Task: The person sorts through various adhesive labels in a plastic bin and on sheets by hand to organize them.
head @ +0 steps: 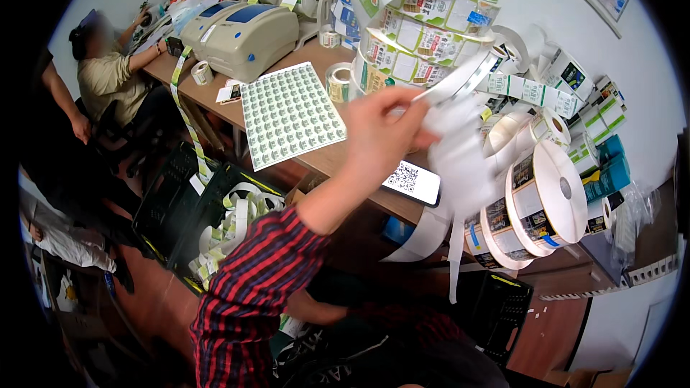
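Note:
My left hand (385,129), in a red and black striped sleeve, is raised over the table edge. Its fingers are closed on a blurred white strip (458,83); more blurred white material (463,156) hangs beside it. My right hand (315,308) is low near my lap, partly hidden behind the left sleeve; its fingers cannot be made out. A phone (414,183) showing a printed-style code lies below my left hand. To the left lies a sheet of round green labels (294,113). Large label rolls (550,194) stand to the right, and stacked label rolls (426,37) rise behind the hand.
Two label printers (253,37) stand at the back of the brown table (296,56). A label strip (186,113) runs down to a black crate (178,205); loose label strips (232,226) fill another. A person (108,75) sits at the far left, with another standing nearer.

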Motion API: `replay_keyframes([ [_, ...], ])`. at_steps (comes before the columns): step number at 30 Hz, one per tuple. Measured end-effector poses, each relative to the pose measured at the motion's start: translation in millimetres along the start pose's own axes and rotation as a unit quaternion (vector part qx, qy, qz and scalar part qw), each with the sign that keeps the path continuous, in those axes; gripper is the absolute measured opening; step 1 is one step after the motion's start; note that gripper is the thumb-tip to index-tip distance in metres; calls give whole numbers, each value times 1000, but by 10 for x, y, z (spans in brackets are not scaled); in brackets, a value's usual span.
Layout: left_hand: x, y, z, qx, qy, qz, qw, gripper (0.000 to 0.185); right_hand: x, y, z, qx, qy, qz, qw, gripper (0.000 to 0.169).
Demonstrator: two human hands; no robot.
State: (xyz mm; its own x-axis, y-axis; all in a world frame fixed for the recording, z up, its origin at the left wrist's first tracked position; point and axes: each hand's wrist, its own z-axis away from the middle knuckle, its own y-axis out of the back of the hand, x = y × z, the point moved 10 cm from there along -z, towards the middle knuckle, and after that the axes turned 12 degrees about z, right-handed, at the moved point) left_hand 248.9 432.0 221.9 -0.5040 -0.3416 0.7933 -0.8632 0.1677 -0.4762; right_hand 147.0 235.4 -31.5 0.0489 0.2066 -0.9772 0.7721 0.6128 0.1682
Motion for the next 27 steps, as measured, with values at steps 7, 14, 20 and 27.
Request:
replay_keyframes([
  [7,-486,-390,-305,-159,-18,-171,972,66,-99,218,-48,52,29,29,998,80],
  [14,799,758,819,-98,21,-330,938,21,198,177,-16,45,-20,-109,993,89],
  [20,822,2657,3142,237,303,-342,858,58,66,164,1,22,9,-66,998,93],
  [27,-213,2406,4281,364,152,-65,917,26,-112,-408,-20,-37,3,-55,998,89],
])
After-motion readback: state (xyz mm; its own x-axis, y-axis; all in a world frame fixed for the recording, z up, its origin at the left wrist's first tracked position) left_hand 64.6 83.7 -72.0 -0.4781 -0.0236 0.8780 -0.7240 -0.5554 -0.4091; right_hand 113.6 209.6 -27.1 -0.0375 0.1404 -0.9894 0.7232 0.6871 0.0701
